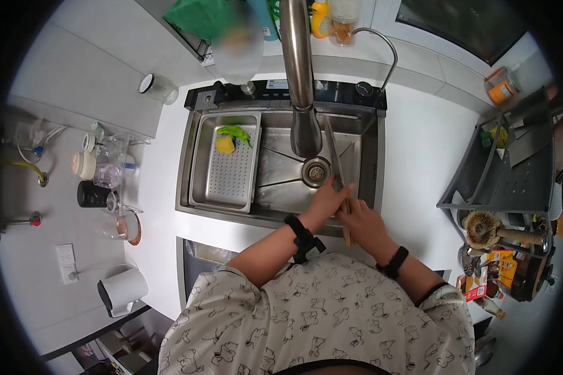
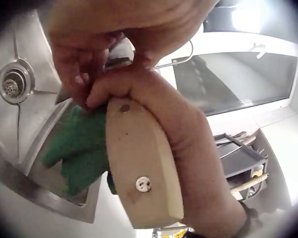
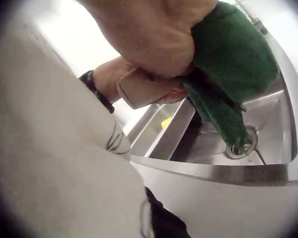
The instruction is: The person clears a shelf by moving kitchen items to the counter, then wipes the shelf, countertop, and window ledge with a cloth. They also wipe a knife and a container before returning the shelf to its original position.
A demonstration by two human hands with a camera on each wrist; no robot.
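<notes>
Over the right part of the sink [image 1: 275, 194], both hands meet at a kitchen knife [image 1: 333, 150], its blade seen nearly edge-on. My right hand [image 1: 367, 224] grips the pale wooden handle [image 2: 141, 168], whose rivets show in the left wrist view. At the handle's blade end, the curled fingers of my left hand [image 1: 325, 201] hold a green cloth [image 2: 84, 148] against the blade. In the right wrist view the green cloth [image 3: 233, 54] hangs toward the drain [image 3: 243, 144]. From the head view the cloth is hidden.
A perforated steel tray [image 1: 251, 181] sits in the sink's left side, with green peppers [image 1: 234, 132] and a yellow lump [image 1: 225, 145]. The faucet [image 1: 303, 119] reaches down just beyond the hands. A dark rack [image 1: 507, 200] stands right; a white kettle [image 1: 123, 289] is left.
</notes>
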